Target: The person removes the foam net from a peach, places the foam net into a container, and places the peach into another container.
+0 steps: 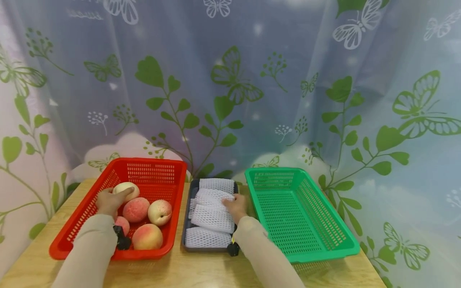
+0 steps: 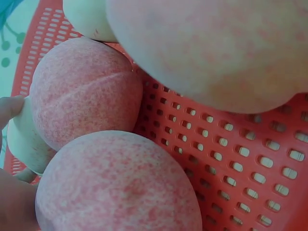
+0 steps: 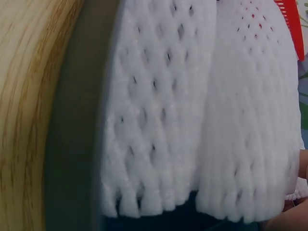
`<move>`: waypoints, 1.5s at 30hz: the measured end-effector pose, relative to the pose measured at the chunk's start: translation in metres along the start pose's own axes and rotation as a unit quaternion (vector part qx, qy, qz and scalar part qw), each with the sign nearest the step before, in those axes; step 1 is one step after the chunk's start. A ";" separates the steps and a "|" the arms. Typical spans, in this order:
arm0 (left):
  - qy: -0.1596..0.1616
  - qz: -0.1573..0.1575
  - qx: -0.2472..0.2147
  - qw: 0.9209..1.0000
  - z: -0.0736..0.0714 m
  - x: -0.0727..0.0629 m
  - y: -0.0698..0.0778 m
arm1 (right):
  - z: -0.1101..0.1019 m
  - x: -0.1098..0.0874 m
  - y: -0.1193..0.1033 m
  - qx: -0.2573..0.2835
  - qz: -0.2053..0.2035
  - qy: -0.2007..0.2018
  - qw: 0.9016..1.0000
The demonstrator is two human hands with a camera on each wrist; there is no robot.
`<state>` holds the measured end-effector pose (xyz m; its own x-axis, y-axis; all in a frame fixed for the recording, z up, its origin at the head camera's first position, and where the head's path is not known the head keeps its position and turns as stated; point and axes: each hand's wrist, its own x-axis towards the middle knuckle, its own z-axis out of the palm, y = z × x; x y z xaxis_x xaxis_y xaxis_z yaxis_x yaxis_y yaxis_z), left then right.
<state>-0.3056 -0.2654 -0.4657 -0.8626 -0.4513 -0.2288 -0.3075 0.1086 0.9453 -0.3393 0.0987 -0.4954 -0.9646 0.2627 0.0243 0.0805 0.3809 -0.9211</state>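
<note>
In the red basket (image 1: pixel 180 200), my left hand (image 1: pixel 109 201) grips a pale peach (image 1: pixel 127 191) at the far left, thumb and fingers around its side. The left wrist view shows that pale peach (image 2: pixel 30 139) partly covered by a pink peach (image 2: pixel 89 91). Several other peaches lie nearer and to the right, among them a yellow-red one (image 1: pixel 147 237). Over the dark tray (image 1: pixel 207 249), my right hand (image 1: pixel 237 206) pinches the right end of a white foam net sleeve (image 1: pixel 212 197). Its fingers (image 3: pixel 302 166) show at that sleeve's edge in the right wrist view.
Right of the tray stands a green basket (image 1: pixel 288 218) with a perforated floor. More foam net sleeves (image 1: pixel 208 238) lie in the tray. Baskets and tray stand on a wooden table (image 1: pixel 173 272), with a patterned curtain (image 1: pixel 230 80) behind.
</note>
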 end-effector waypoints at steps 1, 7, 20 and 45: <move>-0.002 -0.002 0.003 1.000 0.000 0.001 -0.001 | 0.000 -0.001 0.000 -0.007 -0.003 0.001 1.000; -0.030 -0.012 0.014 0.999 0.001 0.000 -0.004 | 0.001 -0.002 0.006 -0.043 -0.044 -0.002 0.998; -0.031 -0.004 0.033 0.999 0.003 -0.001 -0.003 | 0.003 -0.001 0.008 -0.080 -0.071 -0.011 0.994; -0.033 0.044 0.171 0.984 -0.007 0.000 0.006 | -0.002 -0.002 0.001 -0.076 -0.091 -0.022 0.993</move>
<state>-0.3044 -0.2706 -0.4587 -0.9128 -0.3694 -0.1741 -0.3371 0.4410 0.8318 -0.3367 0.1003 -0.4960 -0.9765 0.1399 0.1641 -0.0615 0.5488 -0.8337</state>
